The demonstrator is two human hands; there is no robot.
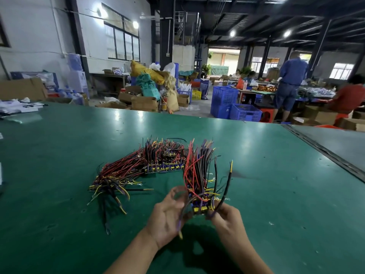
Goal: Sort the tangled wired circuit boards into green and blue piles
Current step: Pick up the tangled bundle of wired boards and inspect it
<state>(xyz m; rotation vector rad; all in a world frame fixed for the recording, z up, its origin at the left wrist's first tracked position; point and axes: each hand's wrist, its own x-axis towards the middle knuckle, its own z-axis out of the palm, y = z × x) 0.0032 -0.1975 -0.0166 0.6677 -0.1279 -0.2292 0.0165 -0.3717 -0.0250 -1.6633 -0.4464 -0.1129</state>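
Note:
Both hands hold up a bundle of wired circuit boards (200, 206) above the green table (276, 194), its red, black and yellow wires standing upward. My left hand (167, 214) grips the bundle's left side, fingers blurred. My right hand (225, 216) pinches the boards and a black wire at the right. A pile of wired boards (164, 165) lies further back at the centre, boards lined up in a row. Another tangle of wires (112, 180) spreads to its left. Board colours are hard to tell under the wires.
Papers and small items (17, 107) lie at the table's far left corner. A grey table (335, 143) adjoins on the right across a seam. Beyond the far edge stand blue crates (233, 105), cardboard boxes and people working at other benches.

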